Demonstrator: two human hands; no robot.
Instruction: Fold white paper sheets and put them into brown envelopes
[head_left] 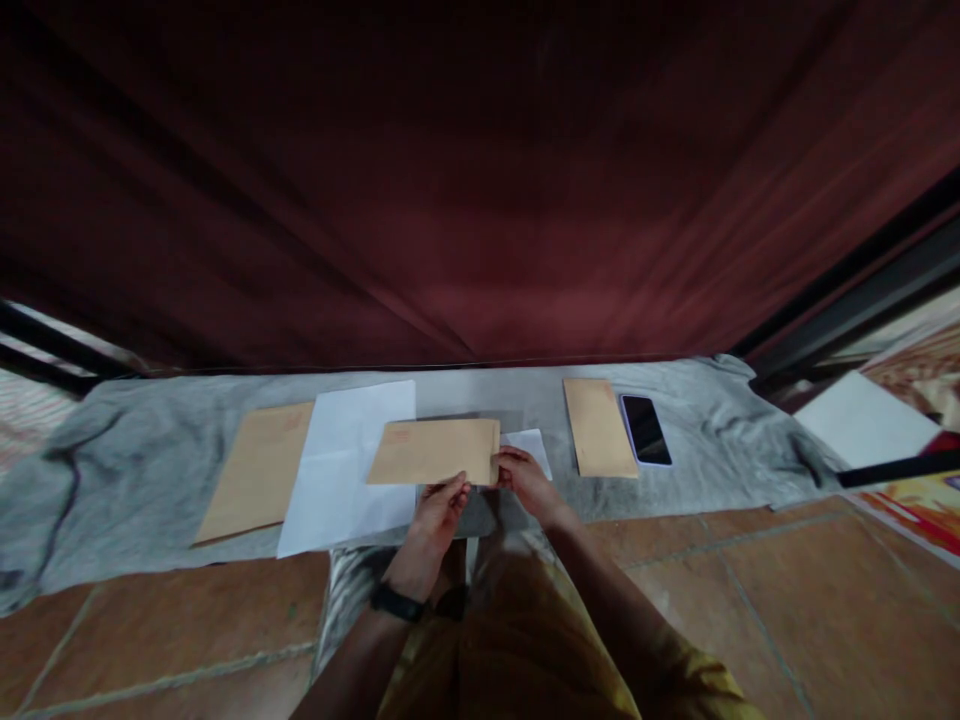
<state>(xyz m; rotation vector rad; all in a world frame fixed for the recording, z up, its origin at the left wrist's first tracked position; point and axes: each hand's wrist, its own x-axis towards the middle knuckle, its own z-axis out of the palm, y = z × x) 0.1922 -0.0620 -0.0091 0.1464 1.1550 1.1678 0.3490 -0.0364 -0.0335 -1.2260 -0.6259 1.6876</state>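
Both hands are on the same brown envelope, which is held flat and low over the grey cloth spread on the tile floor, just in front of the person's knees. The left hand grips its near long edge with the fingers closed on it; the right hand is closed on the right short end, where a narrow darker strip shows — it looks like the flap or the open mouth. Just beyond this end a small folded white paper is seen. Whether the paper goes partly into the envelope or only lies on the cloth behind it, I cannot tell.

As a judgement, the work with this envelope is in the middle: it is picked up and turned with its end to the right hand, but the end does not look closed and the paper is not fully inside. On the left lie a large white sheet, unfolded, and under its edge a bigger brown envelope — both seem untouched. On the right a second small envelope lies flat beside a phone; if it is filled or sealed is not visible.
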